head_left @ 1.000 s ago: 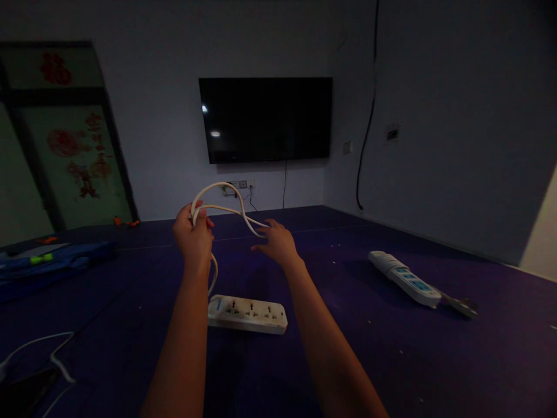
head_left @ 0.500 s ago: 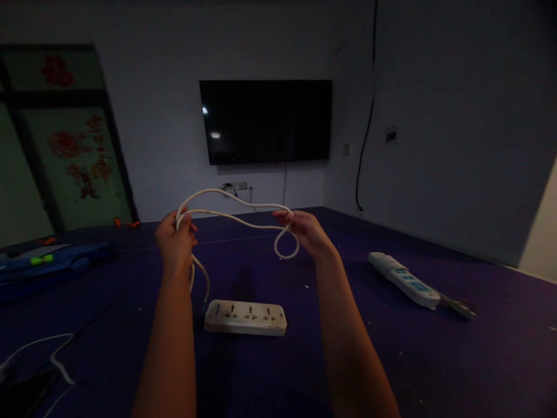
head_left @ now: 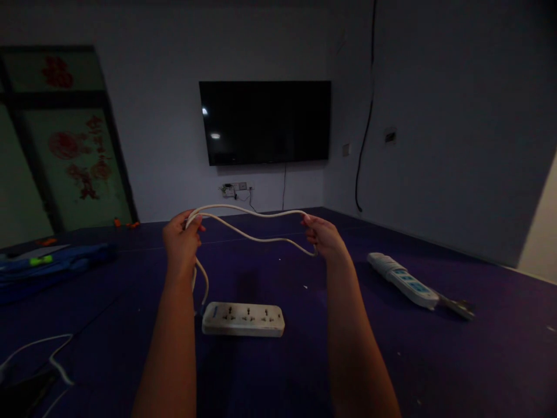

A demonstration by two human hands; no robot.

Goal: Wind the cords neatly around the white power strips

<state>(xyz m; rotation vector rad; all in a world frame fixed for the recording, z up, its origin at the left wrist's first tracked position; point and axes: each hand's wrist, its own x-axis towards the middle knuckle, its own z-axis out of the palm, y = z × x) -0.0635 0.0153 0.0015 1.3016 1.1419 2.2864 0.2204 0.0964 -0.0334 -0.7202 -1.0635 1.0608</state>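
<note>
My left hand (head_left: pixel 181 241) is closed around one end of a loop of white cord (head_left: pixel 252 223), held up above the purple floor. My right hand (head_left: pixel 324 237) pinches the other end of the loop, so two strands stretch between my hands. From my left hand the cord drops down to a white power strip (head_left: pixel 243 319) with three sockets, which lies flat on the floor below and between my forearms.
A second white power strip (head_left: pixel 402 278) with blue labels and its plug (head_left: pixel 461 307) lies at the right. A blue object (head_left: pixel 52 264) lies at the left, a thin white cable (head_left: pixel 47 354) at the lower left. A black TV (head_left: pixel 265 122) hangs on the far wall.
My right hand took hold of the cord and drew it out to the right. The small loop has been pulled out into a long flat loop between both hands.
</note>
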